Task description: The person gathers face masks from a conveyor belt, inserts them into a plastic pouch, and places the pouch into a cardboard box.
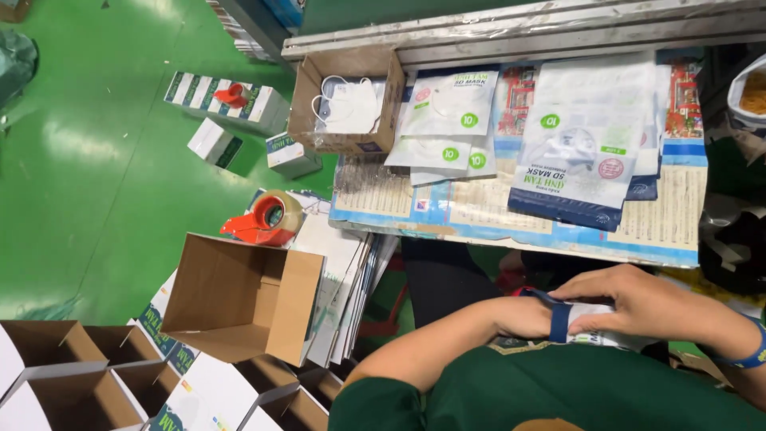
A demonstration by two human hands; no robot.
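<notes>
Centrally, both hands grip one flat mask pouch at the lap, below a bench strewn with pouches.

Largest first: the bench (678, 239), lined with printed blue-edged sheets, carries a fan of white pouches (586, 136) with green round stickers; an open brown carton (239, 295) stands on the green floor — beside a red tape dispenser (267, 219). Left hand (523, 317) and right hand (646, 307) are closed on the mask pouch (586, 327); pinching near its dark-blue edge, evenly, would keep it flat.
</notes>
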